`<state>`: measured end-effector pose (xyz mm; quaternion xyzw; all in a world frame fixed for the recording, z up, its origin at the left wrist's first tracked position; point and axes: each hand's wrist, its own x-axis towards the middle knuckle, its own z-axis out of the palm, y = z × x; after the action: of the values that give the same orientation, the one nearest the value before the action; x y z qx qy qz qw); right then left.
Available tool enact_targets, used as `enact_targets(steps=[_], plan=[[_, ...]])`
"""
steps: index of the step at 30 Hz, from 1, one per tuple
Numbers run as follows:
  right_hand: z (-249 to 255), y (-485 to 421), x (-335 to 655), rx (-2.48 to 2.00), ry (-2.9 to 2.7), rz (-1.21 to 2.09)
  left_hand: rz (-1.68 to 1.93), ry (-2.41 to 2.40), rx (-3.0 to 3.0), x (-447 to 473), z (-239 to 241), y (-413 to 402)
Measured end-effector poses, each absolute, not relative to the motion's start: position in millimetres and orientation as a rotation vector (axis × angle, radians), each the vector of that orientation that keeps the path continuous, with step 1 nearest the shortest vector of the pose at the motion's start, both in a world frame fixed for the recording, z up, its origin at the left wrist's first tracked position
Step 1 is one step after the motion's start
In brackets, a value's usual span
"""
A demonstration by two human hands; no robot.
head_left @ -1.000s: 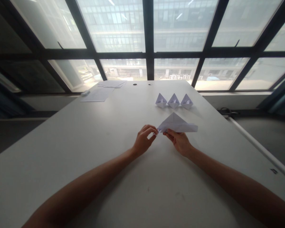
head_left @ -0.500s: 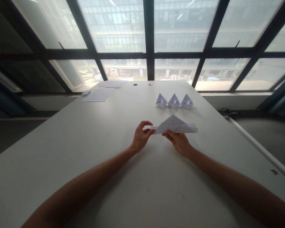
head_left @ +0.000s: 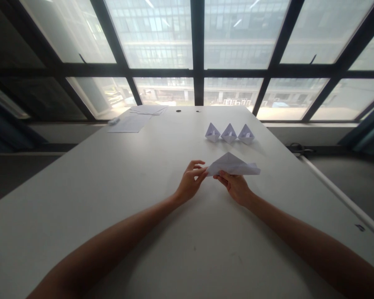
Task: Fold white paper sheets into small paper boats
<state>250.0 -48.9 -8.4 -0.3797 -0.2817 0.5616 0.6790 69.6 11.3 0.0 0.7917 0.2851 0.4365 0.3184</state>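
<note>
A white sheet of folded paper [head_left: 232, 165], with a triangular peak and a strip along its lower edge, is held above the table between my hands. My left hand [head_left: 191, 179] pinches its left corner between thumb and fingers. From below, my right hand [head_left: 235, 187] grips the lower edge near the middle, thumb on the near face and fingers underneath. The strip's right end sticks out past the peak, untouched. Behind it, three white paper boats [head_left: 228, 133] stand side by side in a row.
The white table [head_left: 137, 174] stretches toward the windows. At its far left lie loose white paper sheets [head_left: 129, 124] and a small crumpled white piece [head_left: 114, 121]. A white pipe or rail [head_left: 343, 195] runs along the table's right side.
My left fingers have closed in on the paper's left end. The strip that stuck out there no longer shows past the peak's left side. My right hand keeps its hold.
</note>
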Motion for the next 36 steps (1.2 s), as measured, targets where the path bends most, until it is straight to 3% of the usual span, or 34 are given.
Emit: enact_targets(steps=[6,16,25,36], plan=[[-4.5,-49.8,248.5,-0.851,-0.610,1.274,1.148,0.766,2.126,67.7,2.2,13.3],[-11.1,-48.5,247.7,-0.897,-0.723,1.296,0.853,0.771,1.680,71.1,4.6,14.2],[4.6,-47.2,301.1,-0.741,-0.624,1.431,0.886,0.851,1.650,43.7,1.2,49.7],[5.9,-40.8,319.9,-0.921,-0.810,1.355,0.888,0.908,1.615,41.1,3.9,49.5]])
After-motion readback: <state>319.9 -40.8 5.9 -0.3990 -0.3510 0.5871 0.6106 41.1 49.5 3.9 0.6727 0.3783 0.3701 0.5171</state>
